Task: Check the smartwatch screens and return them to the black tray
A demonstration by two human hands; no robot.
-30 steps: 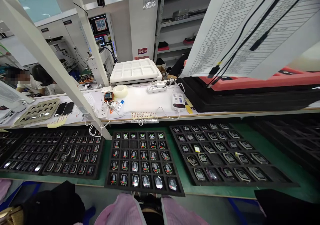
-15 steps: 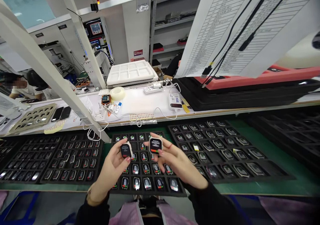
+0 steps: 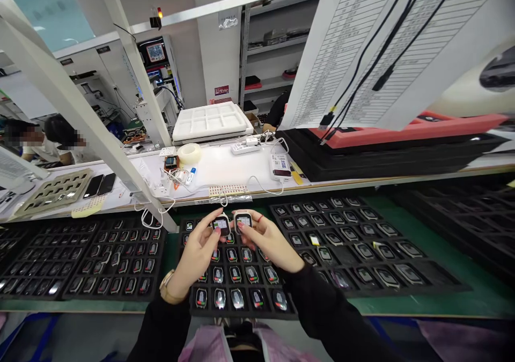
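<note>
My left hand [image 3: 198, 249] holds a square watch [image 3: 221, 224] by its edges, thumb at the lower part of its lit screen. In my right hand [image 3: 267, 239] is a second square watch [image 3: 243, 221], with the thumb on its face. The two watches are side by side, a small gap between them, both showing pale text or icons. Beneath my hands lies a black foam tray [image 3: 225, 311] with rows of watches, many with lit screens; my hands hide part of its upper rows.
More watch trays lie left [image 3: 115, 257] and right [image 3: 346, 255] on the green bench [image 3: 418, 303]. Behind runs a white shelf [image 3: 225, 163] with a tape roll [image 3: 189, 153], cables and a white tray [image 3: 211, 120]. A slanted post [image 3: 132, 182] stands left. Two people are at far left.
Both hands have moved up and closer together, bringing the two watches nearly side by side. Their screens have changed from dark ones with a red strip to paler displays.
</note>
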